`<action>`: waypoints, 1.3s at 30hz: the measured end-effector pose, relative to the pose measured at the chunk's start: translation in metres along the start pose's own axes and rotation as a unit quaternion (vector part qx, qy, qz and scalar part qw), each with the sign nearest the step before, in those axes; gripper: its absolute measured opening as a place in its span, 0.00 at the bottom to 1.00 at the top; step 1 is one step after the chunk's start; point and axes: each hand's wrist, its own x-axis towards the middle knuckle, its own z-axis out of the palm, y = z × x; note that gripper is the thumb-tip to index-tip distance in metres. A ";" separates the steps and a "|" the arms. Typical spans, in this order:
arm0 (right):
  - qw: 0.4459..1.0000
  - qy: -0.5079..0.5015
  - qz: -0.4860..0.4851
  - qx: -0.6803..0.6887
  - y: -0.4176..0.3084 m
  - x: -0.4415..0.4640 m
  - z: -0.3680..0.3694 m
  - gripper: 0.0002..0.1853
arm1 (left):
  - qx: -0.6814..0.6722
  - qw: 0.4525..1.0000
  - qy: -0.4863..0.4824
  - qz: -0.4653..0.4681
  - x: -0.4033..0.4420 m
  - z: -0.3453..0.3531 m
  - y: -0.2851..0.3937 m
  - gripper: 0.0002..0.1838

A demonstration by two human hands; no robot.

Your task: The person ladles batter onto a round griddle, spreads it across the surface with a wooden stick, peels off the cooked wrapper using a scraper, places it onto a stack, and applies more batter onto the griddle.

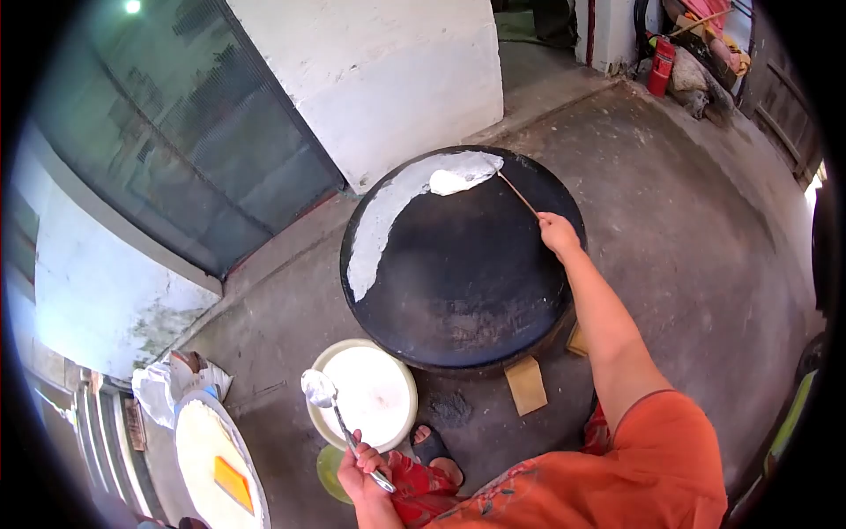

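My right hand (558, 234) is closed around a thin wooden stick (518, 196). The stick's far end touches a greyish-white band of batter (388, 220) near the back edge of a big round black griddle (458, 273). That band curves along the back and left rim, with a thicker white blob (449, 182) on its inner side. My left hand (364, 472) grips the handle of a metal ladle (318, 388). White-coated, the ladle's bowl hangs over the left rim of a pale basin (410, 388) holding white batter (370, 392).
Left of the basin, an orange flat piece (233, 485) lies on a pale round surface, beside a white bag (159, 392). A green round thing (330, 474) shows below the basin. Cardboard (526, 386) pokes out under the griddle. A white wall (379, 79) stands behind; a fire extinguisher (661, 67) is far right.
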 end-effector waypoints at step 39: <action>0.946 -0.269 -0.179 -0.007 -0.050 -0.067 0.008 0.14 | 0.041 0.998 -0.042 0.002 -0.010 -0.001 0.000 0.15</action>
